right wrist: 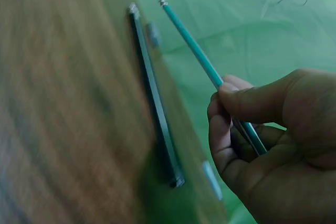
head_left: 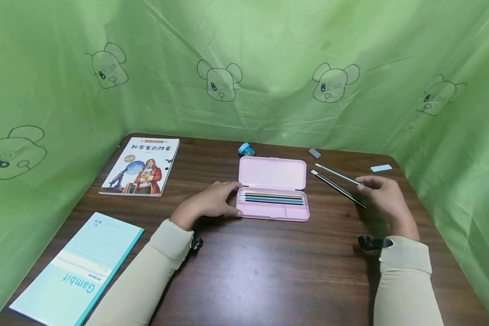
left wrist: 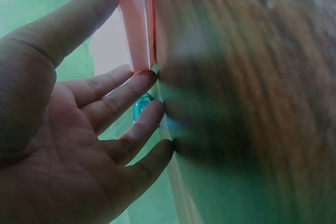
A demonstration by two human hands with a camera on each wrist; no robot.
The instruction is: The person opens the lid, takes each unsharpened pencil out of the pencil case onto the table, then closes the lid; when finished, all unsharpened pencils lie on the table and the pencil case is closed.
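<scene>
At the right of the frame, 1 light pencil (head_left: 337,174) is pinched by the right hand (head_left: 385,194); at centre, the open pink case (head_left: 261,209) is held at its left end by the left hand (head_left: 212,199). Just below the pencil, dark pencils (head_left: 339,189) are laid. The brown table (head_left: 248,271) is enclosed by green cloth (head_left: 269,36). The held pencil is slanted lengthwise, its eraser end pointed upper left.

Soft glare whitens the table (head_left: 244,276), while both wrist views look dimmer.
</scene>
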